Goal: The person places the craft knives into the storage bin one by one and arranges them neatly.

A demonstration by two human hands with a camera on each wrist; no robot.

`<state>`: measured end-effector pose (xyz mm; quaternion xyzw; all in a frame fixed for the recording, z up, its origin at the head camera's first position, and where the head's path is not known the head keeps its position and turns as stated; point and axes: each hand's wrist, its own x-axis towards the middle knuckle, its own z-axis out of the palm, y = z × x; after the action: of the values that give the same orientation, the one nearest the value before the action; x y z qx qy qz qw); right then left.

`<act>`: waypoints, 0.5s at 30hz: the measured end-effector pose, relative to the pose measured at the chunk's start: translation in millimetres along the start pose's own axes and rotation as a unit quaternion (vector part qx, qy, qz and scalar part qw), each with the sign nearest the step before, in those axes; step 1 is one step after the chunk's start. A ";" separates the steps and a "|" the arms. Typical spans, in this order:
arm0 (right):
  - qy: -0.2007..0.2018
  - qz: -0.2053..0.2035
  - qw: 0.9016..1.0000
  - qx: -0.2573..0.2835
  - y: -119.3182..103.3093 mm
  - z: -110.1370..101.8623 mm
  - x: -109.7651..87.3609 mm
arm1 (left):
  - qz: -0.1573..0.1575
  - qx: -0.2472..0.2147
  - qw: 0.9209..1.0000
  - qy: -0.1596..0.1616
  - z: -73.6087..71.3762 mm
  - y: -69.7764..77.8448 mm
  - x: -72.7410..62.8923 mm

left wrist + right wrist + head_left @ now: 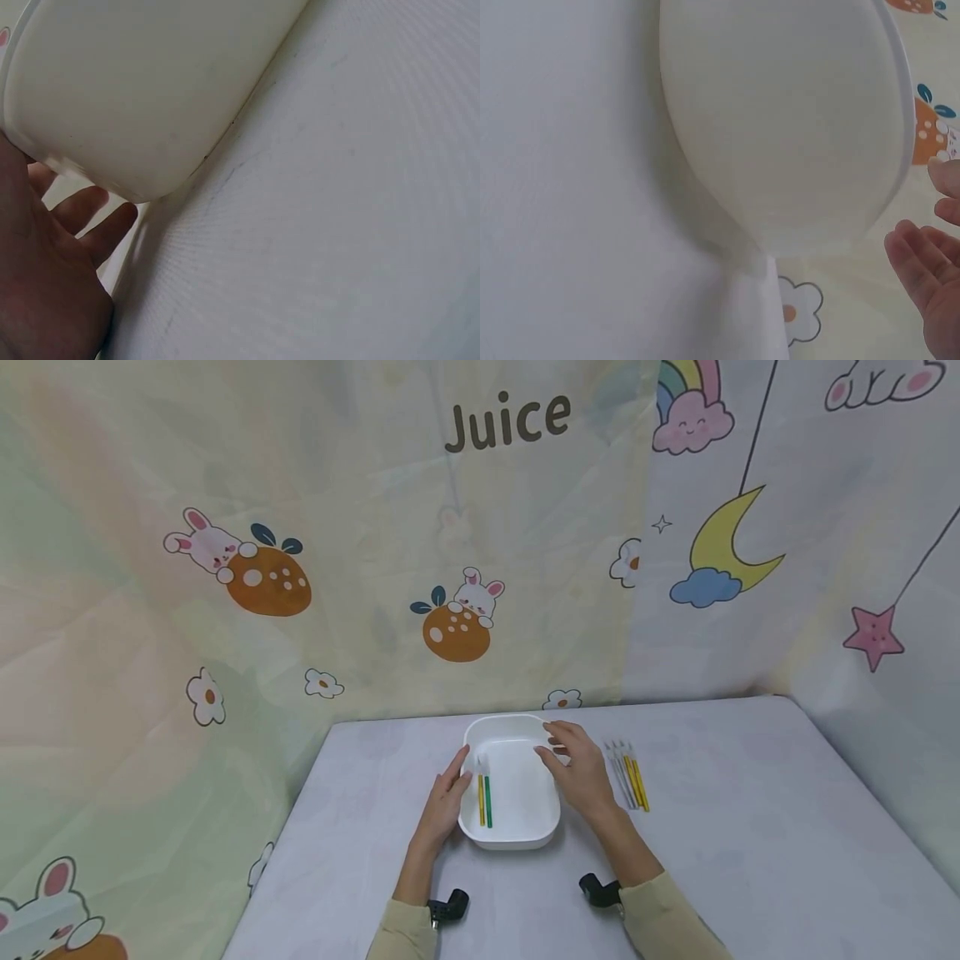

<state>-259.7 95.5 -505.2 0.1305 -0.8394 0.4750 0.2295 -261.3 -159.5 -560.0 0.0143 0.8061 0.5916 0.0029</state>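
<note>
A white rectangular tray (525,827) with rounded corners and raised walls stands on the table. My left hand (447,797) holds its left side, thumb at the rim and fingers along the outer wall, as the left wrist view also shows. Inside the tray, toward the left, lie a slim yellow-handled stick (482,800) and a green-handled stick (488,802), both with pale heads. Over the right rim hovers my right hand (581,771), fingers spread and nothing between them. The right wrist view has its fingers (919,270) apart from the tray wall.
Right of the tray lies a row of several similar slim sticks, some silver-handled (621,779) and some yellow-handled (637,785), their pale heads pointing away. A white cloth covers the table (750,843). Behind it hangs a printed backdrop (360,610).
</note>
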 end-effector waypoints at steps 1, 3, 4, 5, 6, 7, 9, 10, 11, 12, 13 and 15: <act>0.003 0.003 1.000 0.001 1.8 -1.1 -0.3 | 0.001 0.000 1.000 0.000 0.0 -0.3 -0.1; 0.007 0.009 1.000 0.001 5.0 -2.9 -0.2 | 0.001 0.000 1.000 0.001 0.0 -0.5 -0.4; 0.009 0.012 1.000 0.002 6.3 -3.8 -0.1 | 0.001 0.000 1.000 0.001 0.1 -0.7 -0.5; 0.009 0.016 1.000 0.001 7.5 -4.5 0.0 | 0.000 0.000 1.000 0.001 0.1 -0.8 -0.5; 0.009 0.019 1.000 0.000 8.6 -5.2 0.1 | -0.001 0.001 1.000 0.002 0.2 -1.0 -0.5; 0.009 0.022 1.000 0.000 9.5 -5.9 0.2 | -0.002 0.002 1.000 0.002 0.1 -1.0 -0.7; 0.008 0.030 1.000 -0.002 11.1 -7.1 0.4 | -0.004 0.005 1.000 0.002 0.0 -0.7 -0.7; 0.007 0.034 0.999 -0.004 11.5 -8.0 0.6 | -0.004 0.005 1.000 0.002 -0.1 -0.6 -0.4; 0.006 0.037 0.999 -0.005 11.8 -8.7 0.7 | -0.003 0.006 1.000 0.001 -0.3 -0.5 -0.1; 0.005 0.040 0.999 -0.006 12.0 -9.4 0.7 | -0.003 0.007 1.000 0.001 -0.4 -0.4 -0.1; 0.006 0.043 0.999 -0.008 12.2 -9.9 0.7 | -0.002 0.008 1.000 0.001 -0.6 -0.2 -0.1; 0.004 0.046 0.999 -0.011 12.7 -10.8 0.5 | -0.002 0.010 1.000 0.001 -0.7 -0.4 0.1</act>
<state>-262.8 111.4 -509.6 0.0868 -0.8489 0.4762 0.2121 -261.5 -160.2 -560.1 0.0121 0.8120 0.5835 0.0032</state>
